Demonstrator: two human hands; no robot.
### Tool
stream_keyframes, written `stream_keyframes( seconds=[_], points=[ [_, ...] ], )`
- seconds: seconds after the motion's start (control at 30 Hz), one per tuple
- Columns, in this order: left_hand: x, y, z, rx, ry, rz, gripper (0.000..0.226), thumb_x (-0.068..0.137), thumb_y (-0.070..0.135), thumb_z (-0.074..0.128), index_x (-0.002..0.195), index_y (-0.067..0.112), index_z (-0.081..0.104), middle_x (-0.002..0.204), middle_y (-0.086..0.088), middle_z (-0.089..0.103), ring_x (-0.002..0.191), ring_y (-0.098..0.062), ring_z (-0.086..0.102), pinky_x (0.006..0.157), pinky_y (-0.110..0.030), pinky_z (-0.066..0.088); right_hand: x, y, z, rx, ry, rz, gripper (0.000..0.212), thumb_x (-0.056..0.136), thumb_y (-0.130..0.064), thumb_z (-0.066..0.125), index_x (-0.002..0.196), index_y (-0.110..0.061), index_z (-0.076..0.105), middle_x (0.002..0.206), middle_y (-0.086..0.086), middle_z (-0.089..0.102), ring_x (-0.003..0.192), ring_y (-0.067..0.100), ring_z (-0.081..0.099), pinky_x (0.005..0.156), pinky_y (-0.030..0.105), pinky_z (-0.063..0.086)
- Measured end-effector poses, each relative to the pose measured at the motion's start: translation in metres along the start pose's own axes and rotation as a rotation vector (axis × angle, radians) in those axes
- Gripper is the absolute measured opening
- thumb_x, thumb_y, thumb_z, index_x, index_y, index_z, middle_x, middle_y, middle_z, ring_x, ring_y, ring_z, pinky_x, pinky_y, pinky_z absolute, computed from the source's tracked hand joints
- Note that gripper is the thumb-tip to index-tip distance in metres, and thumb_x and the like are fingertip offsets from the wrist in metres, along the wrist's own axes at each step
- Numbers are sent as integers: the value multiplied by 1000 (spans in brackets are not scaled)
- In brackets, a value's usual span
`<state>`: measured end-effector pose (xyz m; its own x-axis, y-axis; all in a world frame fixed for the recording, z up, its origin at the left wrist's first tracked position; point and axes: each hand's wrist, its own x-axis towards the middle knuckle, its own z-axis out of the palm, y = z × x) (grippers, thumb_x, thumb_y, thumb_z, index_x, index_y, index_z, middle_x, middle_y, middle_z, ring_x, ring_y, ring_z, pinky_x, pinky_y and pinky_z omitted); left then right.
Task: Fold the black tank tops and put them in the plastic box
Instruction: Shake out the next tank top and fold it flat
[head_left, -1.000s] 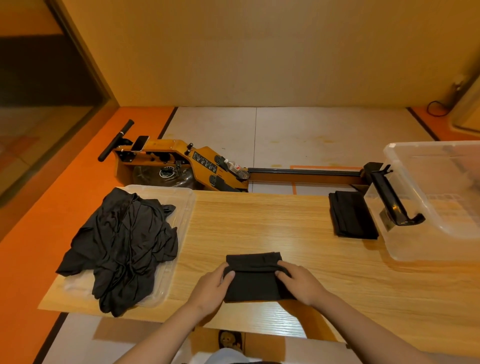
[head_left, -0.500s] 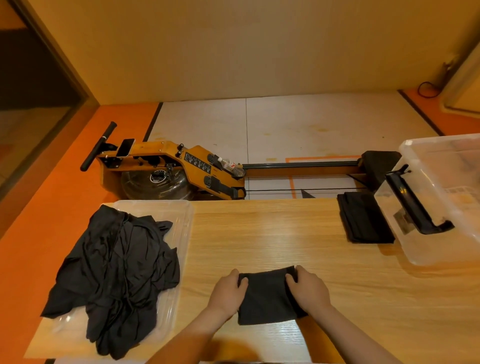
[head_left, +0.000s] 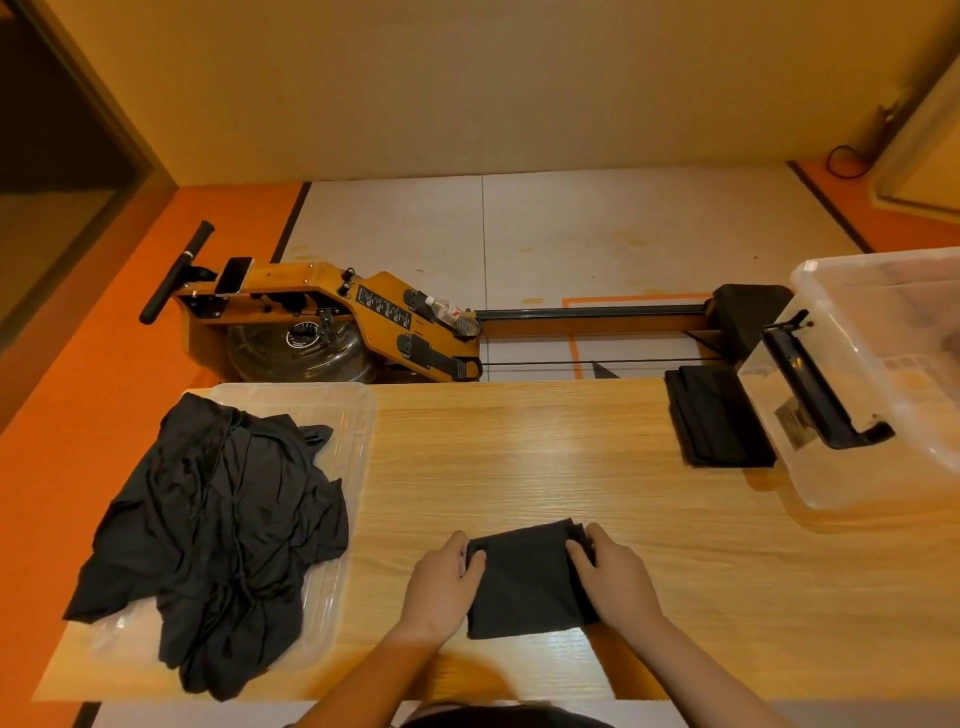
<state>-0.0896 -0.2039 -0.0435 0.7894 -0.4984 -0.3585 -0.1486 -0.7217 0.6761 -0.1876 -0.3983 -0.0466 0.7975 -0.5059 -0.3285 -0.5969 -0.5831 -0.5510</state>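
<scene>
At six o'clock on the pale wood-grain table (head_left: 519, 457), close to its near edge, lies a small folded black tank top (head_left: 524, 582), a rough rectangle flat on the wood. The left hand (head_left: 441, 587) grips its nine o'clock edge with fingers curled round the cloth. The right hand (head_left: 613, 582) holds the three o'clock side, fingers curled over the far right corner. The garment sits between the two hands and touches both.

At nine o'clock on the table, a heap of unfolded black tank tops (head_left: 218, 519) spills over a shallow clear plastic tray (head_left: 353, 415). At two o'clock, a stack of folded black tops (head_left: 719, 421) lies on the wood just beside the clear plastic box (head_left: 779, 452), which stands at three o'clock and bears a black handle (head_left: 815, 384) on its near wall. The box is well apart from the hands.

Beyond the table's far edge, at twelve o'clock, a wooden rowing machine (head_left: 322, 306) rests on orange and white floor mats (head_left: 571, 234) before a plain yellowish wall (head_left: 467, 88).
</scene>
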Motion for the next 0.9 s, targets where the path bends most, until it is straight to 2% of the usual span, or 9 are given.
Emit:
stream_keyframes(
  seconds=[0.17,0.27,0.37,0.43,0.5,0.6,0.73,0.83,0.9],
  points=[
    [-1,5,5,105,102,-24,22,100,32,46,80,25,42,64,7,49,58,-6,48,49,-19,33,11,-14,-3,-249,-26,-15,35,102,-44,31,122,-18,45,94,1,67,85,21,63,59,32,43],
    [1,5,7,208,120,-68,17,101,36,41,102,19,45,73,6,56,64,-10,56,55,-27,41,12,-19,1,-401,-40,22,42,102,-47,27,129,-18,42,104,1,66,94,21,64,61,30,37],
    [-1,5,10,418,130,-65,40,102,44,31,130,16,35,87,5,66,76,-14,64,56,-26,40,10,-21,3,-481,-32,65,42,102,-49,25,125,-18,41,101,-2,67,91,19,65,59,30,37],
    [-5,4,10,495,135,-73,45,102,48,27,134,17,32,92,6,67,81,-13,65,57,-26,40,5,-21,2,-444,39,60,38,100,-51,28,118,-20,42,97,-5,65,87,16,63,57,30,40],
    [-8,3,8,523,199,-32,39,102,48,26,128,20,37,100,8,63,88,-10,60,63,-24,44,0,-16,1,-317,214,-25,31,98,-46,40,110,-19,48,95,-4,60,89,16,59,62,28,45],
    [-11,4,12,535,309,149,35,100,37,35,123,19,53,116,4,59,106,-13,55,88,-25,45,-5,-11,9,-241,395,-328,29,91,-30,57,114,-13,59,102,1,63,96,20,59,81,30,49],
    [-9,6,33,591,186,333,53,102,35,20,141,8,44,146,-6,46,136,-19,42,108,-34,25,-14,-18,40,-345,231,-619,48,94,-31,41,136,-10,51,139,4,53,131,19,45,110,31,27],
    [-8,-4,36,639,66,308,56,103,40,15,147,9,27,150,-7,41,141,-18,30,110,-37,21,-13,-3,49,-462,74,-589,53,98,-37,35,144,-12,42,149,2,42,142,15,28,112,35,21],
    [-10,-10,35,677,-8,274,60,102,45,9,146,10,30,149,-6,43,140,-17,28,109,-39,21,-13,5,49,-497,10,-576,54,100,-42,32,147,-15,38,152,-1,38,144,14,24,112,35,20]
  ],
)
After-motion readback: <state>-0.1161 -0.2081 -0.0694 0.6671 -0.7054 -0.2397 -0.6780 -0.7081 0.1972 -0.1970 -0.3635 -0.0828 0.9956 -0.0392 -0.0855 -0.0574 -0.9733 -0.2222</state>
